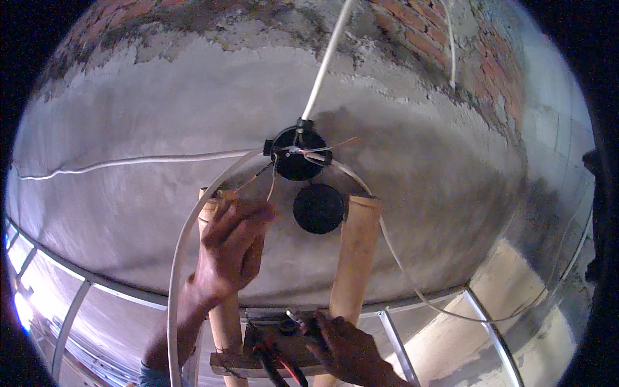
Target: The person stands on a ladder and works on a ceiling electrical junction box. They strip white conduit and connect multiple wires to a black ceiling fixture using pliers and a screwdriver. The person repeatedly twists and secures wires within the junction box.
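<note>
A round black junction box sits on the grey plastered wall, with several thin stripped wires bunched inside it. Its round black lid hangs just below. From the box, two thin wires run down to my left hand, which is raised in front of the wall with fingers curled around their lower ends; it is slightly blurred. Lower down, my right hand is closed around a small dark tool with a pale tip, its kind unclear. Beside it, red-and-black-handled pliers rest on a wooden step.
A wooden ladder's two rails stand against the wall, joined by the step. A white cable loops close past my left arm; another droops rightward. Metal framing crosses below. A white conduit enters the box from above.
</note>
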Demonstrator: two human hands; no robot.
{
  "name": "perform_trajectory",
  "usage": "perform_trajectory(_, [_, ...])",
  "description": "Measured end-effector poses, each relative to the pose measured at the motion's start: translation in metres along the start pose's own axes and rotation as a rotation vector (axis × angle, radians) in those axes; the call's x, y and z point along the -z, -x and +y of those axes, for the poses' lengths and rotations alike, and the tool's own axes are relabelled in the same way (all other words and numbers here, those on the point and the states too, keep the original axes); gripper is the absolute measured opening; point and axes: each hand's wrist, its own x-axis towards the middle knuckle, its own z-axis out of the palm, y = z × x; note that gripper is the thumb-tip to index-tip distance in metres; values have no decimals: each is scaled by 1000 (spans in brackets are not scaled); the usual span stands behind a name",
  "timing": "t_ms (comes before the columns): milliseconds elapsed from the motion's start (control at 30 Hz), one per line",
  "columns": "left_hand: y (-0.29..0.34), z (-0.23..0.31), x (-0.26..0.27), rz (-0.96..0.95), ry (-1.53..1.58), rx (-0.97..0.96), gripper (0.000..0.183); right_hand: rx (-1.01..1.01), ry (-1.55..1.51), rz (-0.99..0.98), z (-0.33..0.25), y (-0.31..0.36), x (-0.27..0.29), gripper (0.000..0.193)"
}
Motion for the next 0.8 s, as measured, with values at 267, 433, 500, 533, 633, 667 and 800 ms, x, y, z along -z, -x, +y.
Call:
perform_trajectory(267, [17, 35, 14, -154, 10, 75, 24, 231, 228, 249, 20, -6, -82, 56])
perform_trajectory(433, [-2, 27, 11, -101, -54, 130, 27, 300, 160, 417, 34, -5, -103, 62])
perform_trajectory(500, [-10, 24, 5, -73, -51, 163, 24, 282, 257, 369, 35, -4, -98, 60])
perform_trajectory(533, [-12, 25, 3, -69, -36, 186, 23, 288, 306, 345, 34, -3, -94, 58])
perform_trajectory(633, [-4, 36, 3, -80, 48, 298, 22, 199, 153, 195, 28, -2, -75, 52])
perform_trajectory(667, [3, 43, 6, -107, 69, 343, 21, 153, 19, 142, 25, -2, -66, 45])
perform_trajectory(800, [37, 58, 21, -299, 164, 484, 18, 135, 34, 308, 27, 6, -25, 31])
